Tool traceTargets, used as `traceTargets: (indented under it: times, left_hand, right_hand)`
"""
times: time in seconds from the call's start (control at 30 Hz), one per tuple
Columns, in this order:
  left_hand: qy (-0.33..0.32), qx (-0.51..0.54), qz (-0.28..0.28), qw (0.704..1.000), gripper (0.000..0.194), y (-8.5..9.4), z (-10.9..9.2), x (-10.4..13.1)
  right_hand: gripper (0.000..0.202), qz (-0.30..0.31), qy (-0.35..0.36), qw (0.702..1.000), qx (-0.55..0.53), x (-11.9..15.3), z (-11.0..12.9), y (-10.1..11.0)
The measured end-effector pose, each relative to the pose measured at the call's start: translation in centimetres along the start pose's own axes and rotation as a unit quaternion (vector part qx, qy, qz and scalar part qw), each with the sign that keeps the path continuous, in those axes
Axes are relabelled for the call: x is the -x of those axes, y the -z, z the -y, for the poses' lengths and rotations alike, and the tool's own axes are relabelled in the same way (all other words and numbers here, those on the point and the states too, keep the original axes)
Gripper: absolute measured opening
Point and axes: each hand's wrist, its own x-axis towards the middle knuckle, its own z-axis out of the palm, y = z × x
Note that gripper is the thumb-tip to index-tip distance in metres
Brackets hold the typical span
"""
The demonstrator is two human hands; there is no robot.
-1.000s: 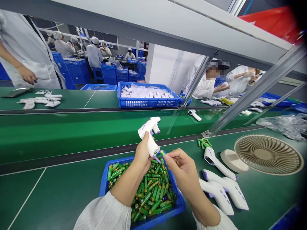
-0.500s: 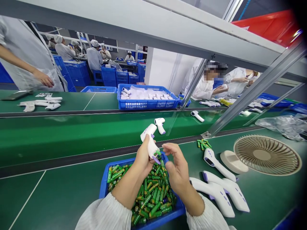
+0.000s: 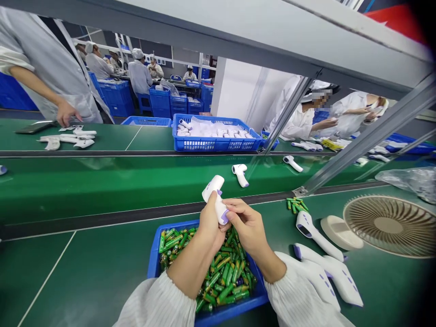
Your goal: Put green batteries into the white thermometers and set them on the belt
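Note:
My left hand (image 3: 208,221) is wrapped round the handle of a white infrared thermometer (image 3: 213,188), its head tilted up and away from me. At the handle's end, the purple battery cover (image 3: 224,215) lies against the body. The fingers and thumb of my right hand (image 3: 249,226) close on that cover. Below both hands stands a blue bin (image 3: 154,259) full of green batteries (image 3: 225,274). My forearms hide part of it. Several more thermometers (image 3: 344,277) lie on the bench to the right, partly behind my right sleeve.
A green conveyor belt (image 3: 112,186) crosses ahead, carrying another thermometer (image 3: 240,175). Beyond it stands a blue basket (image 3: 218,144) of thermometers. Loose batteries (image 3: 297,204) and a beige fan (image 3: 388,225) are at right. A metal post (image 3: 368,136) slants overhead. A co-worker's hand (image 3: 67,113) is at far left.
My right hand has come in to the thermometer's handle. The purple battery cover, hanging open before with green batteries showing, now lies against the handle. The co-worker's hand has lowered to the bench.

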Motion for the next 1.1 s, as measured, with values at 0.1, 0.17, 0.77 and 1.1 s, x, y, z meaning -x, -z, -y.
traceTargets:
  times: [0.1,0.17,0.77,1.1]
  left_hand:
    - [-0.04,-0.036,-0.031,0.998,0.033,0.2,-0.3,-0.3]
    - [-0.104,-0.083,-0.066,0.989,0.035,0.6,-0.6,-0.9]
    - [-0.247,-0.243,-0.093,0.933,0.03,2.8,-1.0,-4.4]
    - [-0.262,-0.285,-0.024,0.922,0.027,2.2,-0.6,-3.2]
  right_hand:
    - [0.009,0.004,0.0,1.0,0.016,0.5,0.0,-0.1]
    - [0.016,0.023,-0.027,0.999,0.034,0.7,0.0,0.0]
    - [0.022,0.06,-0.296,0.946,0.119,-10.8,-9.1,-1.1]
    - [0.025,0.101,-0.142,0.95,0.259,-12.2,-7.4,1.5]
